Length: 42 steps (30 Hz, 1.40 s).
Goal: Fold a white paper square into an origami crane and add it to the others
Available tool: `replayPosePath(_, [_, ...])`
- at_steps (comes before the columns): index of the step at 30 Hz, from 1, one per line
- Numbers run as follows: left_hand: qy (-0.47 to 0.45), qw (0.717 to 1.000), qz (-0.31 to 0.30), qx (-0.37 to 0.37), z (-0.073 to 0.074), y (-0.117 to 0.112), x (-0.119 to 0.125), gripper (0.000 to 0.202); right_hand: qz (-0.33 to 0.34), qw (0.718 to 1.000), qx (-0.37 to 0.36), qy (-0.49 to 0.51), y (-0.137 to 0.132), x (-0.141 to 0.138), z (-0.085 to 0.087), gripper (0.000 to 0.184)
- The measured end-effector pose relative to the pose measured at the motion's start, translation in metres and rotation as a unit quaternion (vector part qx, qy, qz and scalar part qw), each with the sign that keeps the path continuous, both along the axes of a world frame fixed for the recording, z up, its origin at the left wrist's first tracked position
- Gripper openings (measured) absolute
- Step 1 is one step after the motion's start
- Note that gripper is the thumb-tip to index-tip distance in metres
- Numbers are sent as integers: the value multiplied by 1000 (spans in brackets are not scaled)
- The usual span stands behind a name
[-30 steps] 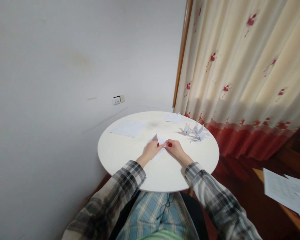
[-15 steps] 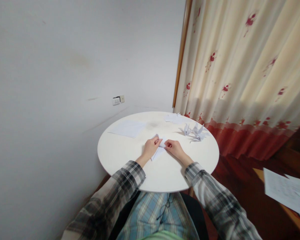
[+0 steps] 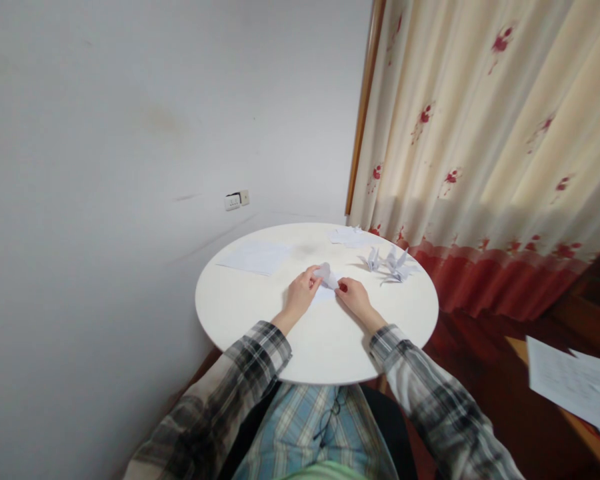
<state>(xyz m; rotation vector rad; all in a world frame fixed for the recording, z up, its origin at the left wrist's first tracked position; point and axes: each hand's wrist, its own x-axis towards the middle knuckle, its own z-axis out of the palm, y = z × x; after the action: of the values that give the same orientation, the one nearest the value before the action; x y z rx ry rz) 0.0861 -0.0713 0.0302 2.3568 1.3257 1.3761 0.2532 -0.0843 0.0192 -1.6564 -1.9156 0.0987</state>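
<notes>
A folded piece of white paper (image 3: 327, 276) is held between my two hands, over the middle of a round white table (image 3: 245, 313). My left hand (image 3: 303, 290) is closed on its left side, with thumb and fingers pinching the fold. At the right corner, the fingertips of my right hand (image 3: 353, 295) grip the paper. One part of the paper curls upward between the hands, and a lower part lies close to the tabletop. Its exact fold is too small to make out.
Several folded paper cranes (image 3: 397, 268) stand on the table's right side. White sheets (image 3: 255, 257) lie at the back left, and more paper (image 3: 347, 236) at the back. A wall socket (image 3: 232, 202) and a flowered curtain (image 3: 460, 133) are beyond. Printed papers (image 3: 570, 383) lie at lower right.
The folded paper has been turned and lifted at its upper part, and its lower tip no longer points toward me. My right hand has shifted slightly to the right.
</notes>
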Motion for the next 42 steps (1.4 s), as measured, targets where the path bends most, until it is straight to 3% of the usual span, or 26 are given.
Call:
replayPosePath(5, [0, 997, 22, 79, -2, 5, 0, 56, -33, 999, -24, -31, 3, 3, -2, 16])
replayPosePath(8, [37, 997, 2, 63, -4, 7, 0, 76, -42, 998, -15, -47, 4, 3, -4, 18])
replayPosePath(11, [59, 998, -19, 13, -7, 8, 0, 81, -18, 998, -3, -55, 5, 3, -6, 21])
replayPosePath(17, [104, 988, -22, -116, -12, 8, -2, 62, 38, 998, 6, -40, 5, 1, -7, 19])
replayPosePath(21, [152, 979, 31, -134, -9, 6, -2, 48, 57, 998, 12, -32, 4, 0, -5, 7])
replayPosePath(23, [161, 977, 36, -133, -8, 5, -2, 48, 70, 997, 6, -25, 3, -1, -3, 10])
replayPosePath(28, [143, 983, 26, -114, -8, 3, -3, 51, 57, 998, -22, -6, 2, -2, 0, 14])
replayPosePath(31, [94, 994, 24, -55, -4, 3, -3, 49, 24, 999, -33, -5, 1, -1, 2, 14])
replayPosePath(34, [32, 998, 41, 22, 1, 1, -2, 36, -38, 998, -46, -12, -2, 0, 4, 14])
replayPosePath(36, [12, 998, 43, 35, 3, -2, -1, 25, -73, 996, -56, -17, -3, 1, 6, 14])
replayPosePath(42, [114, 987, -114, -26, -7, -5, 2, 24, -92, 993, -67, -26, -5, 0, 7, 17])
